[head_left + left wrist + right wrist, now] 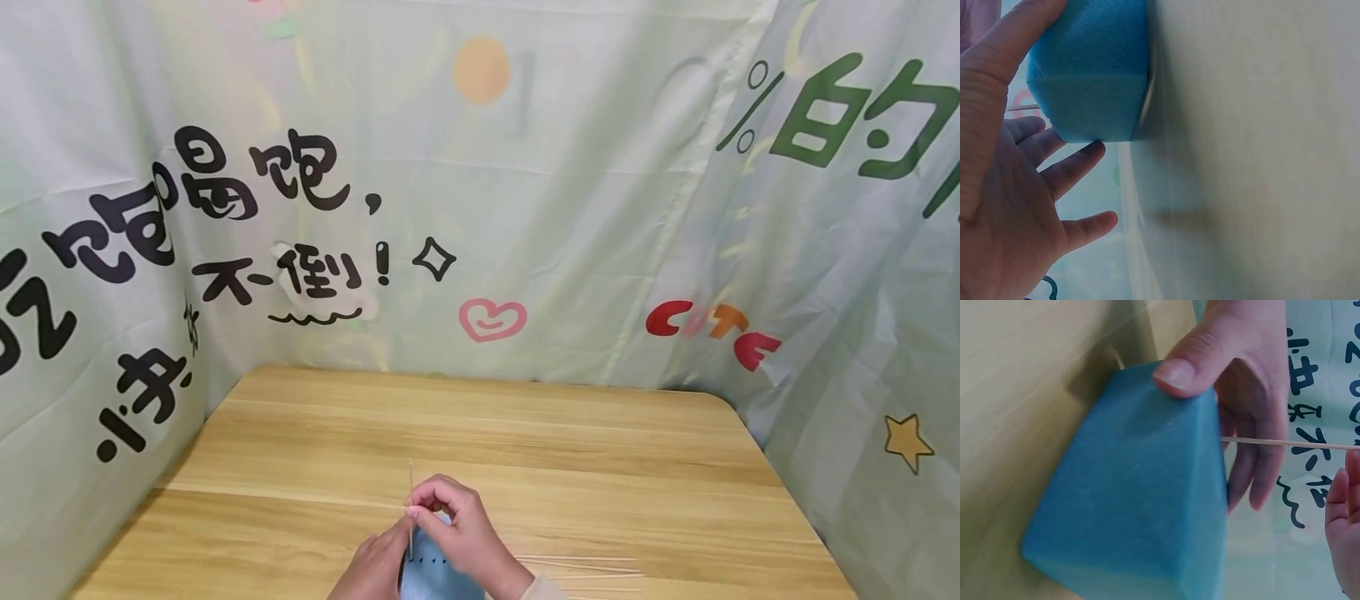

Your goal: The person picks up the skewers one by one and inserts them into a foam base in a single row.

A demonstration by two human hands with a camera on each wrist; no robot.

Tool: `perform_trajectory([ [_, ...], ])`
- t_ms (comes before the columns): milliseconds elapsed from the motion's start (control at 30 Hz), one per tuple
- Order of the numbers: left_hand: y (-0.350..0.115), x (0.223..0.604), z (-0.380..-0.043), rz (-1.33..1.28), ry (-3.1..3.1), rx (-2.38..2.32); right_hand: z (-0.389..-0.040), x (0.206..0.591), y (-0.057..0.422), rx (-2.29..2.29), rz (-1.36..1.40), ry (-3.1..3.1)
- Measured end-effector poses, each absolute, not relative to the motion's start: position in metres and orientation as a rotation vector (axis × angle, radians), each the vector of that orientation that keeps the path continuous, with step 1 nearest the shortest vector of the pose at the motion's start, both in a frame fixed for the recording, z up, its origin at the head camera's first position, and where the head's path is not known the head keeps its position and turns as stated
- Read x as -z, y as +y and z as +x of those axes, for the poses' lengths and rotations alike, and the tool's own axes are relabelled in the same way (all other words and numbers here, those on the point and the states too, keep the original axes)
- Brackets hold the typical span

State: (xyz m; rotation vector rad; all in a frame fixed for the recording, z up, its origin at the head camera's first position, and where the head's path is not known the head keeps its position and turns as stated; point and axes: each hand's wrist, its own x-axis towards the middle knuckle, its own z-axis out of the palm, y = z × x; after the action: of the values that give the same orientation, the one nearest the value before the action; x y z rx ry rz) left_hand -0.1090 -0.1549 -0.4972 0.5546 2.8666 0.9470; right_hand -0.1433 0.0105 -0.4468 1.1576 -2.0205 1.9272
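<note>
A blue foam block (pixel 438 581) stands at the table's near side, with a row of several dark dots across its top face. My left hand (pixel 375 562) holds the block from the left; in the right wrist view its thumb (pixel 1179 375) presses one face while the fingers reach round behind. Above the block, my right hand (pixel 468 533) pinches a thin wooden stick (pixel 411 537) between thumb and fingertips. The stick stands upright, its lower end at the leftmost dot. In the left wrist view, the foam block (pixel 1094 56) lies between the left thumb and fingers.
Several more thin wooden sticks (pixel 592 568) lie on the wooden table (pixel 480 433) to the right of the right hand. Pale printed curtains (pixel 585 250) hang round the table's back and sides.
</note>
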Motion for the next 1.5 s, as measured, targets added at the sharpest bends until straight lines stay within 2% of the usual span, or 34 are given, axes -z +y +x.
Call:
perform_trajectory([
  [433, -0.157, 0.502, -0.110, 0.678, 2.995, -0.905, -0.140, 0.458, 0.017, -1.777, 1.228, -2.068],
  [800, -0.158, 0.504, -0.111, 0.668, 2.985, -0.898, -0.127, 0.432, 0.018, -1.709, 1.291, -2.031],
  [1100, -0.157, 0.500, -0.110, 0.607, 2.896, -0.953, -0.139, 0.451, 0.032, -1.785, 1.150, -2.154],
  [1267, -0.155, 0.496, -0.110, 0.517, 2.807, -0.975, -0.145, 0.449, 0.050, -1.788, 1.044, -2.181],
  [1500, -0.155, 0.496, -0.110, 0.521, 2.805, -0.966, -0.144, 0.445, 0.079, -1.816, 0.954, -2.208],
])
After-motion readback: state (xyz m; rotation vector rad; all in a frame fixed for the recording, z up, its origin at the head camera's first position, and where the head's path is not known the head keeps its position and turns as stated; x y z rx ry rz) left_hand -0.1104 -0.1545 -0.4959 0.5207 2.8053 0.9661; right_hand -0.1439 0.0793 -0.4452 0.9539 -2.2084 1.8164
